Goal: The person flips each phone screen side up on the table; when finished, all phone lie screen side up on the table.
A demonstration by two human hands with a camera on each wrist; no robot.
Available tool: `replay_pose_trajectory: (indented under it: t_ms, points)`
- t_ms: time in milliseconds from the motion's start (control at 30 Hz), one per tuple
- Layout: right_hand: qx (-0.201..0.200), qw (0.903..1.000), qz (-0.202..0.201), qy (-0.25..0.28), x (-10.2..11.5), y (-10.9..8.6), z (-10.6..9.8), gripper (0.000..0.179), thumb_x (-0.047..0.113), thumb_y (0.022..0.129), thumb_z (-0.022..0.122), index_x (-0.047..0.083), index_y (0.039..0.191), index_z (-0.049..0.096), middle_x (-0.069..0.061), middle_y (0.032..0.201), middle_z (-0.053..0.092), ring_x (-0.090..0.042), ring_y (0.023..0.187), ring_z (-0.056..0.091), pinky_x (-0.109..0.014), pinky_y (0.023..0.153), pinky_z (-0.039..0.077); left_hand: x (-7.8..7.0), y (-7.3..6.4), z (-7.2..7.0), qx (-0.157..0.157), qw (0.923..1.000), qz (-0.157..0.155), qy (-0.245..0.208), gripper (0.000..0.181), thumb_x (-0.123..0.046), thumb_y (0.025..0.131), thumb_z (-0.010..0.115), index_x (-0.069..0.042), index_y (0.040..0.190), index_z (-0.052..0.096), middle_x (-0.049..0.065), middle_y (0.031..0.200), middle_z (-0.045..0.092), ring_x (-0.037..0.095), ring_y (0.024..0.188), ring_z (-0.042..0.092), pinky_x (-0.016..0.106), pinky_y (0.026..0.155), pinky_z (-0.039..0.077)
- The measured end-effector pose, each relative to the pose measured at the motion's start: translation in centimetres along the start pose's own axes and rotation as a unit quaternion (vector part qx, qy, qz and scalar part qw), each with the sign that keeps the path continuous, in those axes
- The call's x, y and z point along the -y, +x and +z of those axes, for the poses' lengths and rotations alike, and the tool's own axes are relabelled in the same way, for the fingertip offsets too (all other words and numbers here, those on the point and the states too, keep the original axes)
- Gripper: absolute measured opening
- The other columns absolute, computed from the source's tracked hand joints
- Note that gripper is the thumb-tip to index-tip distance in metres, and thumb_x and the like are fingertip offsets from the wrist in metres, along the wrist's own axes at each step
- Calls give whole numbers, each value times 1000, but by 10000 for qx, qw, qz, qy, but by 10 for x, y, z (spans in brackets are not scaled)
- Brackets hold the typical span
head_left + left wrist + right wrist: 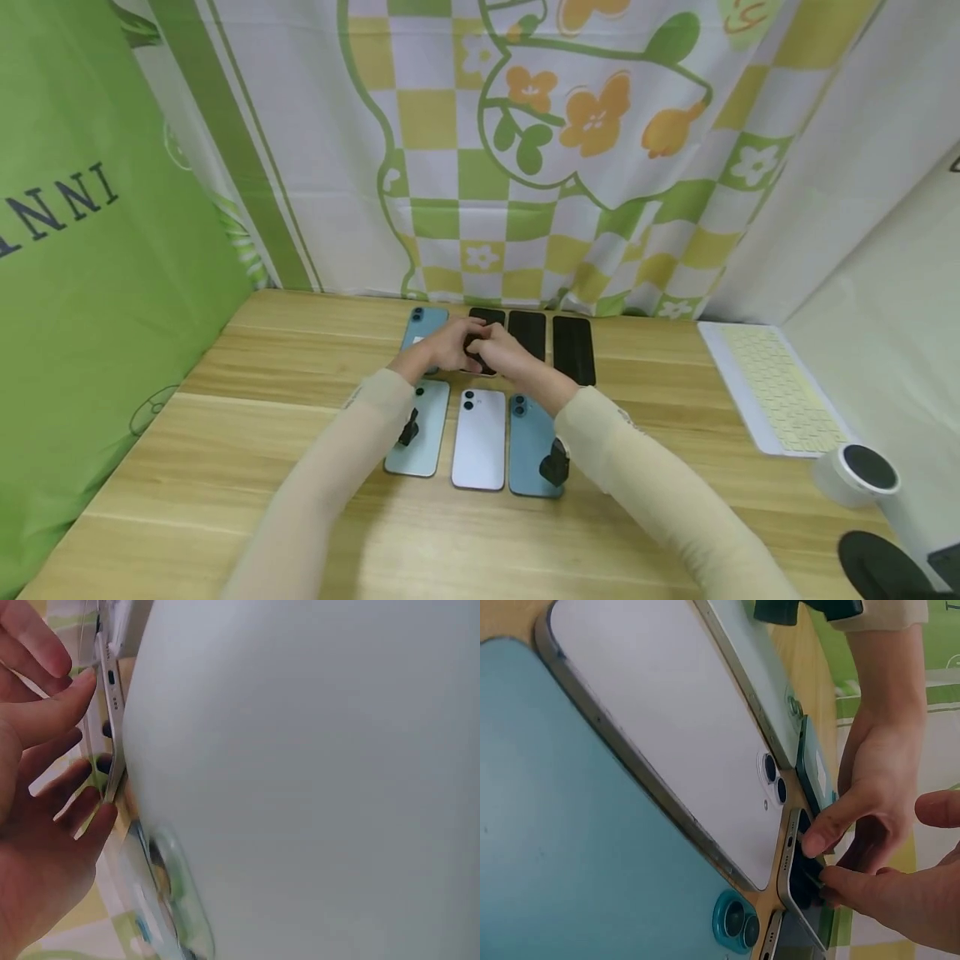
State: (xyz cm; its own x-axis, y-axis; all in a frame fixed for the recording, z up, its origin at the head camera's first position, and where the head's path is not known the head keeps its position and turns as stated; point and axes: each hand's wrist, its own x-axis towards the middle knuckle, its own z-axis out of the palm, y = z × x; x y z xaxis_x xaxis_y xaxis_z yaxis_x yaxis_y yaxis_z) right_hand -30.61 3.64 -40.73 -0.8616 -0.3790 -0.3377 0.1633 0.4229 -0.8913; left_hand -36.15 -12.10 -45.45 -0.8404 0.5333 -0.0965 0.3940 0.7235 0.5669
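Observation:
Both hands meet over a black-screened phone (487, 316) in the back row, its screen up. My left hand (448, 343) comes from the left with bent fingers, its thumb (817, 841) at the phone's lower end. From the right reaches my right hand (506, 350), a fingertip at the dark screen close to the left thumb. Whether either hand pinches something thin is hidden. A blue phone (429, 319) lies just left; to the right are two more black-screened phones (528, 333). In front, back side up, lie a mint phone (429, 433), a white phone (478, 442) and another blue phone (534, 442).
The phones lie on a wooden table (247, 433). At the right stand a white keyboard (780, 387) and a white round container (851, 477), with a black disc (881, 565) nearer me. A patterned curtain (442, 183) hangs behind, and green cloth (105, 317) at the left.

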Motion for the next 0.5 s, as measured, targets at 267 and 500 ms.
replay_pose_trajectory:
  t_ms: [267, 500]
  points:
    - [-66, 9956, -136, -930, -2, 10, 3, 66, 31, 108, 47, 6, 163, 23, -17, 172, 26, -38, 158, 30, -60, 124, 35, 17, -18, -25, -222, 9996, -158, 122, 71, -6, 86, 79, 0, 151, 51, 25, 166, 38, 44, 155, 34, 55, 128, 32]
    - [97, 9335, -1221, -3370, -9, 24, 16, 69, 25, 107, 50, 0, 164, 19, -27, 166, 35, -41, 152, 41, -53, 127, 35, 51, -43, -49, -183, 9971, -721, -173, 83, -8, 85, 81, 1, 157, 40, 27, 169, 28, 47, 157, 27, 58, 130, 27]
